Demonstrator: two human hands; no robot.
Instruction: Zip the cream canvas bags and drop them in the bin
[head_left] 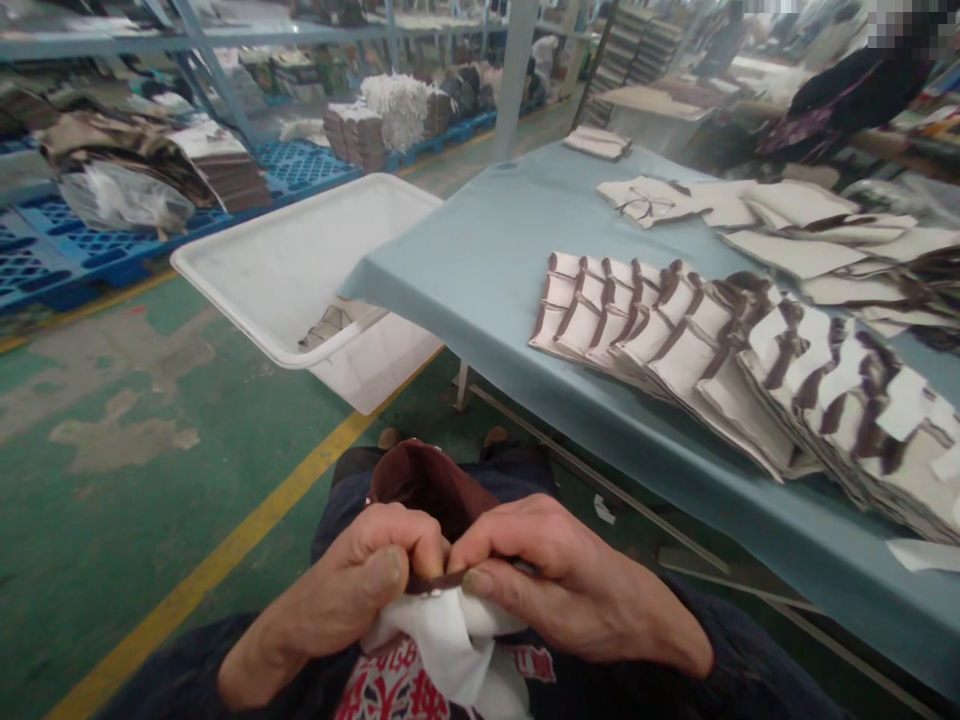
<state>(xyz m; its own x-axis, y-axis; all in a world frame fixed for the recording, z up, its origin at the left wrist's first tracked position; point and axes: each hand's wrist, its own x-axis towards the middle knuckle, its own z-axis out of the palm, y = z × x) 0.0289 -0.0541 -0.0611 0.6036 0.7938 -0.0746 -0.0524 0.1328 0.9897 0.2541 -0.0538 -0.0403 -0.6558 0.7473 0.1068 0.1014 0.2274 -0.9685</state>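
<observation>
Over my lap, my left hand and my right hand pinch the dark brown edge of a piece of fabric between thumbs and fingers. The hands are close together, almost touching at the fingertips. White cloth hangs below the pinched edge, in front of an apron with red lettering. Behind the hands, a dark maroon part rises in a curved fold. Whether it belongs to the same piece I cannot tell.
To my right, a table with a blue-grey cover carries overlapping stacks of cream pieces with brown edging and more loose pieces. A white plastic bin stands by its left corner. Blue pallets hold bundles; a person's dark sleeve shows far right.
</observation>
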